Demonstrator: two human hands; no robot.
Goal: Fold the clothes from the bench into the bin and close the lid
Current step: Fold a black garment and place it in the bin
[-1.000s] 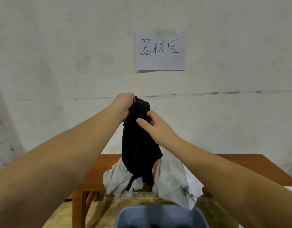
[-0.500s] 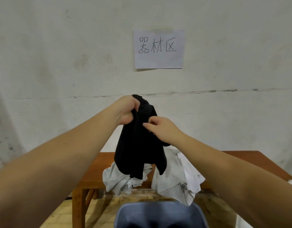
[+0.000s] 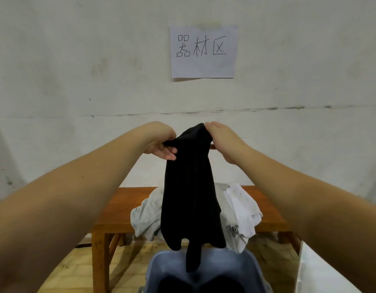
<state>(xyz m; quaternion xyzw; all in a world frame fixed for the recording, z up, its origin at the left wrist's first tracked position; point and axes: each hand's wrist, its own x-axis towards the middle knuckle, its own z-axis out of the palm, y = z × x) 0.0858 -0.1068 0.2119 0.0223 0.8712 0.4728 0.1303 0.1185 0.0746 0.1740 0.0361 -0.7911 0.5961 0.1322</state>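
Compared with half a second earlier, the hands are spread further apart along the top edge of the black garment (image 3: 191, 187), and the cloth hangs longer and straighter. The left hand (image 3: 161, 142) is clenched on the garment's upper left corner; the right hand (image 3: 223, 140) is clenched on its upper right corner. The garment is held up between both hands and hangs below them, in front of the table (image 3: 123, 208). Its lowest strip dangles over the open blue bin (image 3: 214, 269), which stands in front of the table. Pale clothes (image 3: 240, 208) lie heaped on the table, behind the garment. A paper sign (image 3: 204, 51) is fixed to the wall above the table.
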